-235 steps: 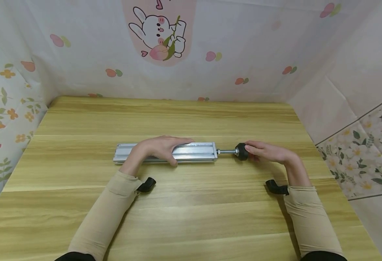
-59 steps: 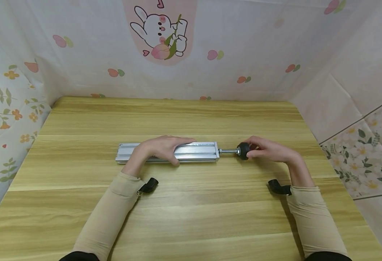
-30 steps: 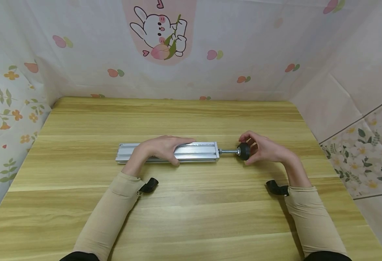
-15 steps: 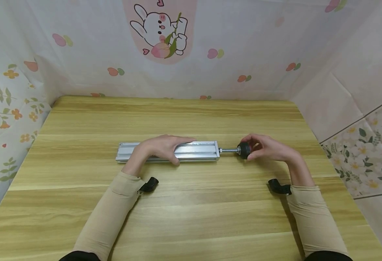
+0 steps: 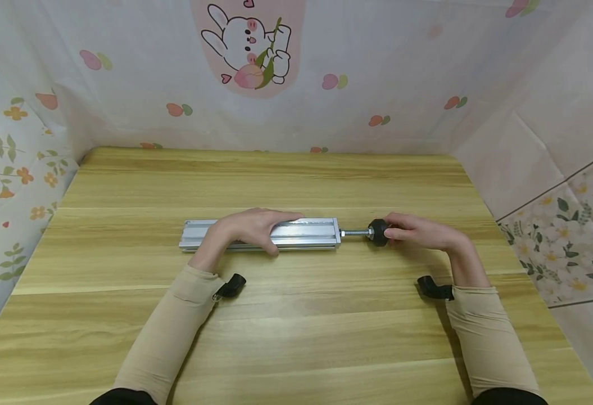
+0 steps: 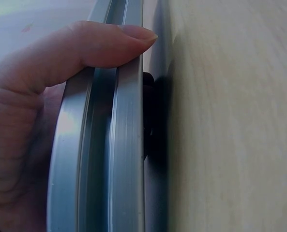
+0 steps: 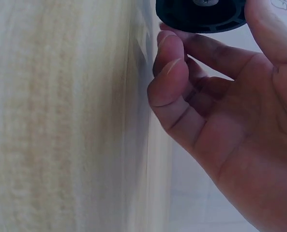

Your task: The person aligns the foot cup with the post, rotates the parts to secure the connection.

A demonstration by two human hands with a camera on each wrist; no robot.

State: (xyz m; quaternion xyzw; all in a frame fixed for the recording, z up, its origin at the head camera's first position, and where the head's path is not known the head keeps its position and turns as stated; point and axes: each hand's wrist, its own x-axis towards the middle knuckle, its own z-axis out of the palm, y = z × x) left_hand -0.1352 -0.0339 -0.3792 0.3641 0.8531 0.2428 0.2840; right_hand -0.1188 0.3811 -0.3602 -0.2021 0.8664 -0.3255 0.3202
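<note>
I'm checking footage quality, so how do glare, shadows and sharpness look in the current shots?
Head view: pale glare on the tabletop, bright highlights on the metal bar, soft shadows along the sleeves' inner sides; left wrist: the metal bar looks bowed, dark shadow beside it; right wrist: blurry wood grain, black knob cropped at top.

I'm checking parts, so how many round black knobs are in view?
1: the black knob on the threaded rod, pinched by the right hand. In the left wrist view, a dark shape beside the metal profile can't be identified.
</note>
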